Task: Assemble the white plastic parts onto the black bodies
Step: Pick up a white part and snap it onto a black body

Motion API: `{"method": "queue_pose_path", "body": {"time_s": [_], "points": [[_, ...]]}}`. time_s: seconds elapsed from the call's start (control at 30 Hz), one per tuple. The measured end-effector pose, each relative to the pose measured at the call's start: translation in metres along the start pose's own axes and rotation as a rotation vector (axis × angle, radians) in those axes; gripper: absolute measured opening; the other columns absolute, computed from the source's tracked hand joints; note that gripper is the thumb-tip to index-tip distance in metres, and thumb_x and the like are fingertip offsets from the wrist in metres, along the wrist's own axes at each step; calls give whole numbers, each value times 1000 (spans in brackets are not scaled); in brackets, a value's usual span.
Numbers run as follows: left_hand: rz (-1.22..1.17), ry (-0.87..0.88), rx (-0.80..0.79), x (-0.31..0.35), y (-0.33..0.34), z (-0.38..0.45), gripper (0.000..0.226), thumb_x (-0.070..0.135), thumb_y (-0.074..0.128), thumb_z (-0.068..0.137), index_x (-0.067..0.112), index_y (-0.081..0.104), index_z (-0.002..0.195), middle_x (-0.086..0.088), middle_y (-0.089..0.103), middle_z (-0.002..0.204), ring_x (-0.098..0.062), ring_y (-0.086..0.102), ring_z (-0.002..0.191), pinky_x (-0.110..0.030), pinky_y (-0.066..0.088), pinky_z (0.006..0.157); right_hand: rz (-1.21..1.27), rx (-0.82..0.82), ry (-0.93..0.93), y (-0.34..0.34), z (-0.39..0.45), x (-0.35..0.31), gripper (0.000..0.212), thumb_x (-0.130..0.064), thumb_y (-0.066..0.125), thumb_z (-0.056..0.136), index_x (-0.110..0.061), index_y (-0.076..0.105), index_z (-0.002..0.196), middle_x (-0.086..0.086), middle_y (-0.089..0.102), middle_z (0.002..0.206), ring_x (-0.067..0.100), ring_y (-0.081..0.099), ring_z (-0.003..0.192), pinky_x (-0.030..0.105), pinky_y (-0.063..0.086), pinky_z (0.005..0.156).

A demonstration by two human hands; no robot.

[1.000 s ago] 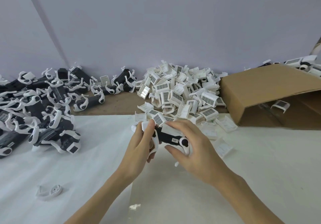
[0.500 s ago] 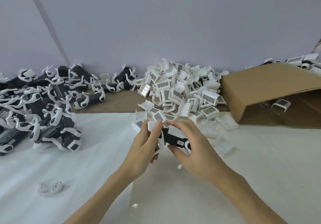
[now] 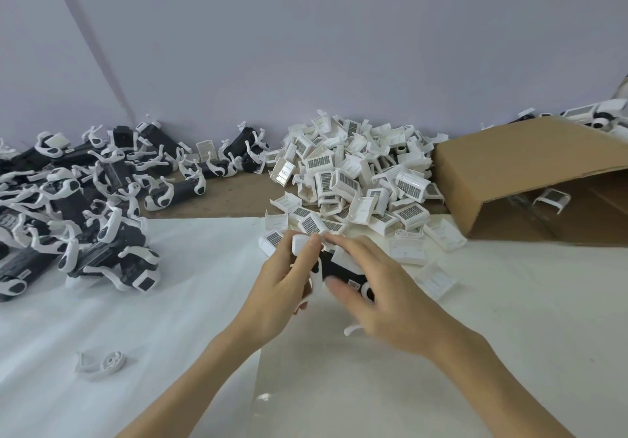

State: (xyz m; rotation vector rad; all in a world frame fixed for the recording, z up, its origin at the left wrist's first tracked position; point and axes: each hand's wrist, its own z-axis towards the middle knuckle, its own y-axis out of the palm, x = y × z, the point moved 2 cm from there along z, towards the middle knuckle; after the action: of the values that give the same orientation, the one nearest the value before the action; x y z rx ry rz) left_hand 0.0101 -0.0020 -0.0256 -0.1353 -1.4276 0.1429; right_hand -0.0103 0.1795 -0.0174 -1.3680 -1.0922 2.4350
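Since a second ago, left hand [image 3: 283, 288] and right hand [image 3: 377, 288] are lifting the gripped black body [image 3: 334, 267] toward the pile [image 3: 356, 179]; white sheet [image 3: 170, 335] lying beneath; palms hiding its ends.

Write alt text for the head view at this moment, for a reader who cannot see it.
Two bare hands hold one black body over a white sheet; the left hand grips its end, where a white plastic part sits, and the right hand grips the other end. Behind lie a pile of white parts, a heap of assembled units at left and a tipped cardboard box at right.
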Motion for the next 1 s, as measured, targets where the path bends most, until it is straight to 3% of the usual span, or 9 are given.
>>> {"method": "queue_pose_path", "body": {"time_s": [0.1,0.2,0.3,0.47,0.63,0.7,0.77,0.83,1.0], "points": [[23,27,8,1,0,0,48,66,44,100,20,56,108,3,54,64,-19,48,56,-25,43,52,322,18,99,-8,1,-1,38,-27,41,114,-29,54,150,-18,61,136,-4,52,133,16,37,110],[30,44,16,2,0,-1,47,67,42,104,22,54,104,5,52,60,-18,46,55,-23,42,52,483,144,184,-8,5,0,30,-23,45,112,-32,64,134,-8,68,91,9,67,92,23,51,86],[38,36,19,2,1,-1,45,65,40,104,22,52,100,5,52,61,-18,47,56,-24,43,51,586,162,185,-6,5,-1,18,-19,55,108,-23,67,122,5,76,100,20,74,96,28,57,82],[30,7,59,2,-1,1,51,68,43,95,20,57,107,4,55,64,-19,51,56,-25,44,50,147,157,-85,-1,1,-2,17,-22,67,102,-23,64,118,-10,69,112,17,67,110,29,55,88],[-38,-52,53,0,-2,3,41,60,44,104,21,54,112,1,56,61,-25,54,56,-34,47,49,-315,208,-167,0,4,-1,55,-29,89,83,-18,67,132,-3,55,120,15,54,118,25,46,100],[-28,-37,8,-1,-1,3,39,62,45,104,29,49,124,-2,64,68,-24,63,61,-40,52,54,-359,205,-169,1,4,-3,59,-27,90,81,-17,67,134,-1,57,113,17,56,111,27,49,94],[50,67,-51,-2,-2,2,36,59,55,104,44,45,136,8,69,97,-14,68,80,-34,57,62,-360,216,-157,2,4,-5,58,-25,89,82,-16,67,134,0,59,110,19,58,110,29,51,91],[241,227,-80,-2,-6,2,45,49,70,99,48,48,139,17,53,126,-9,64,106,-23,57,74,-314,253,-139,1,3,-4,52,-21,88,82,-16,70,131,-1,60,110,16,60,107,22,49,90],[321,284,-46,-3,-7,2,33,34,73,100,40,57,128,18,48,123,-13,60,106,-43,61,73,-181,315,-64,1,2,-4,48,-18,92,77,-13,72,120,-2,65,112,13,63,104,9,43,87]]}}
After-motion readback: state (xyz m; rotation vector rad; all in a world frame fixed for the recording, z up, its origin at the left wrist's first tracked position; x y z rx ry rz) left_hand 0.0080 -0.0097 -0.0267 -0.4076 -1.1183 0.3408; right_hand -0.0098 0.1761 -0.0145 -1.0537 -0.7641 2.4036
